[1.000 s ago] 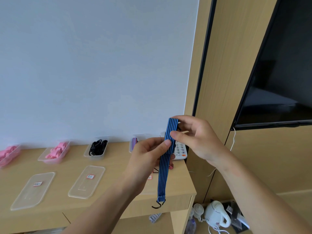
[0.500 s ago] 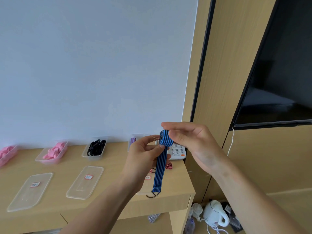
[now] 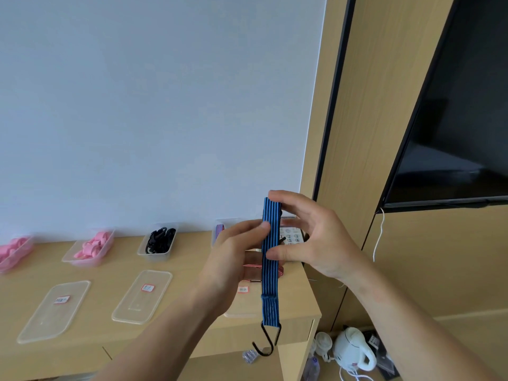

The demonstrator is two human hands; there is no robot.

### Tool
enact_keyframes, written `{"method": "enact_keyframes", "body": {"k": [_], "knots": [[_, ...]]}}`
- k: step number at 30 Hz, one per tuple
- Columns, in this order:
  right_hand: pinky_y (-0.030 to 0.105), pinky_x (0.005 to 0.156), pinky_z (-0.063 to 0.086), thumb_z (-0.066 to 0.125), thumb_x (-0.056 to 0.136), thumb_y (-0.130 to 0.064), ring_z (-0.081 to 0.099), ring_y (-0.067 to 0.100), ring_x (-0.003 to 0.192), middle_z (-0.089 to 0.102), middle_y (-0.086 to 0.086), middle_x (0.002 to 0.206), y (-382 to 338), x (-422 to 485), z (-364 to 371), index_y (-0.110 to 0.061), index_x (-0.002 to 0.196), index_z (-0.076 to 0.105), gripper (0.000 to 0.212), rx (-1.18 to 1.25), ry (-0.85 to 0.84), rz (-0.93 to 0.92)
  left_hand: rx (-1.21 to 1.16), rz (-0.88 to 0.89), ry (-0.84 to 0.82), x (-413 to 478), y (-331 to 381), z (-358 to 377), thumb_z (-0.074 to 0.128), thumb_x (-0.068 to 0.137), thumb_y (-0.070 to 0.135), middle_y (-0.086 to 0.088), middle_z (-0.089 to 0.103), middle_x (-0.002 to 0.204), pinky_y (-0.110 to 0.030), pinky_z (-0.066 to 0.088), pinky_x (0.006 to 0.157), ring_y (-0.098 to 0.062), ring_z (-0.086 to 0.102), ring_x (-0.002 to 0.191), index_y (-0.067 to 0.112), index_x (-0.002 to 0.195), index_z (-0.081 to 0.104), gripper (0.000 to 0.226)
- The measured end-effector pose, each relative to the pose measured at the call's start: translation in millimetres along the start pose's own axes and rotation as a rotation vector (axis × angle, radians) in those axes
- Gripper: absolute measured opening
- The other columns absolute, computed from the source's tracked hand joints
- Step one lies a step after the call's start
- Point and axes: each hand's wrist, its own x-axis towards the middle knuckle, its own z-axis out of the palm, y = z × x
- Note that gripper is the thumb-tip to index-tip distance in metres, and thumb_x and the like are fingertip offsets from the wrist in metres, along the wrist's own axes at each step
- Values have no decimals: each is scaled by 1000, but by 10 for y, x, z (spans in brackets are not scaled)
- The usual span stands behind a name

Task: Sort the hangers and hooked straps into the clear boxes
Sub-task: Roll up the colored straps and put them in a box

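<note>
Your left hand (image 3: 233, 259) and right hand (image 3: 316, 237) pinch the blue strap (image 3: 270, 273), unrolled again above the desk's (image 3: 187, 259) right end. It's not boxed yet.

Surface (image 3: 110, 273): light wood, set against a white wall.
Back row, from the left: far-left box (image 3: 26, 250), clear, pink pieces; second box (image 3: 105, 248), clear, pink pieces; third box (image 3: 158, 255), clear, black pieces; fourth box (image 3: 220, 229), clear, mostly hidden, something striped inside.
Front row: left lid (image 3: 41, 323) and middle lid (image 3: 132, 306), each labelled; right lid (image 3: 239, 309), partly hidden.
Right end: red-striped straps (image 3: 251, 268); white telephone (image 3: 291, 237).
</note>
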Motion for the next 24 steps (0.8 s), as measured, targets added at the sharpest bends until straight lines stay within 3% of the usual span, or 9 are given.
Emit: {"method": "enact_keyframes", "body": {"k": [3,5,8,12,15,18,21,24], "knots": [[40,102,53,95,64,-35,57,10,130,62,-10,137,-53,26,-42,-33,142,53,89,55,-79,71,20,17,9,-24,11,6,67,87,33,-26,75,104,-42,61,69,-37,75,82,17,113,77,32],[37,99,55,83,75,-41,66,10,115,69,-6,122,-100,65,-38,-31,141,54,72,55,-29,145,26,23,14,-35,5,8,68,86,31,-25,75,107,-38,61,66,-34,75,81,17,111,78,31],[46,98,55,75,90,-22,71,13,101,75,1,107,-137,129,-35,-20,129,66,41,-24,76,168,13,16,18,-48,1,14,70,84,33,-19,78,101,-35,61,64,-32,76,79,12,108,78,34],[43,98,55,75,89,-7,71,11,103,76,0,109,-175,157,-24,-20,121,69,35,-31,140,108,63,-16,4,-75,-36,-10,71,85,37,-19,79,99,-36,62,71,-36,77,86,5,105,75,38],[34,90,58,77,87,-6,69,8,106,75,-4,111,-190,156,-11,-25,117,70,36,-36,182,34,130,-15,13,-90,-95,-32,68,98,23,-15,77,91,-39,63,72,-31,76,81,5,109,73,21],[29,87,58,76,86,-24,70,15,106,77,1,108,-204,114,18,-21,107,76,21,124,160,0,102,-6,73,-70,-118,-51,60,102,6,-18,77,94,-43,64,72,-32,75,79,6,118,71,19],[42,97,56,73,83,-32,71,26,107,78,7,108,-187,86,29,-13,104,79,29,265,148,38,84,5,107,-45,-132,-61,58,102,0,-16,79,101,-48,65,77,-36,76,80,10,125,68,27],[42,99,54,78,82,-38,69,20,113,75,3,119,-160,79,-14,-24,128,68,50,258,-7,170,94,-11,110,-35,-141,-64,57,102,1,-13,80,104,-45,65,75,-35,78,85,11,124,69,27]]}}
